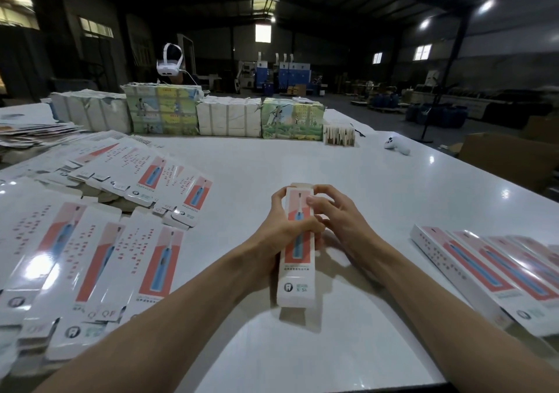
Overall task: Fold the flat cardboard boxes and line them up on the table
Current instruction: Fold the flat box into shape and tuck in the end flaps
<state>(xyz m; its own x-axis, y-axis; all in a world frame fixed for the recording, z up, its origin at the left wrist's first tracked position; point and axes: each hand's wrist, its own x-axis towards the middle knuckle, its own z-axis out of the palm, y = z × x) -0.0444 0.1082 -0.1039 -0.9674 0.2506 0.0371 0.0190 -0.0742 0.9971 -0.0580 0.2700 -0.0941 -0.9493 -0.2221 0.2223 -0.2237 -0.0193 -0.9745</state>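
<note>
Box (298, 250): long, narrow, squared up. White, pink-red panel, blue toothbrush print, tooth logo at near end. Far-end flap stands up, plain side showing. Held between both hands just above table (348, 165), near end toward person.
Left hand (279, 226): fingers wrapped round left edge, thumb across front.
Right hand (337, 215): fingers curled, tips on front near far end.
Flat boxes (90, 256): heaped left of left hand.
Folded boxes (484, 271): in row right of right hand.

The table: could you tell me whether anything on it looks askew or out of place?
Yes: the flat boxes on the left lie fanned and overlapping at differing angles, unlike the neat row of folded boxes on the right.
</note>
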